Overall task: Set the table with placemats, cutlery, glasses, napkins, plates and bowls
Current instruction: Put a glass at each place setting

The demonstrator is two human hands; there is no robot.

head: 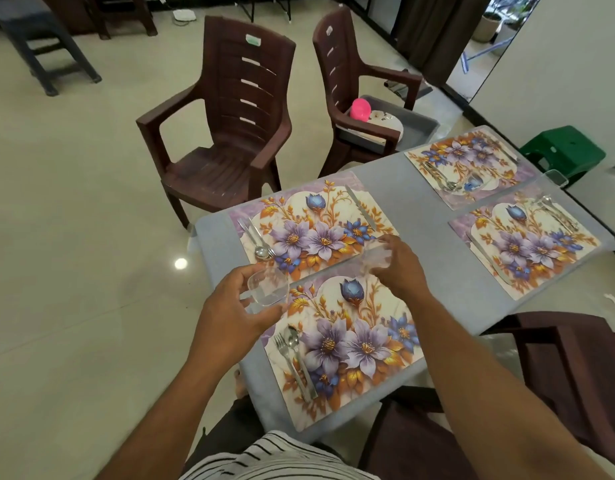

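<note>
**Glasses going down at the two near settings**

The person is standing at the near end of a grey table (434, 202) that is carrying four floral placemats. The nearest placemat (347, 344), at about 6 o'clock in the view, is bearing a fork and spoon (292, 344) on its left side. The one just beyond it, toward 12 o'clock (313, 223), is holding cutlery on its left and a knife (361, 207) along its right edge. Two more mats are lying toward 2 o'clock (468, 164) and 3 o'clock (527, 240), each already showing cutlery; what looks like a clear glass (555, 178) is standing between them near the table's far edge.

The step in hand appears to be the glasses. The left hand (233, 303) is gripping a clear tumbler (268, 284), tilted, over the table's left edge at about 9 o'clock of the nearest mat. The right hand (399, 268) is curling around a second clear glass (377, 258) where the two near mats meet; whether it is already resting on the surface cannot be told.

Next, each glass probably needs righting and setting upright at its mat's upper corner, clear of the cutlery. Plates, bowls and napkins are not yet on the mats; a plate and a pink bowl (361, 109) are waiting in a tray on the chair at 1 o'clock.
</note>
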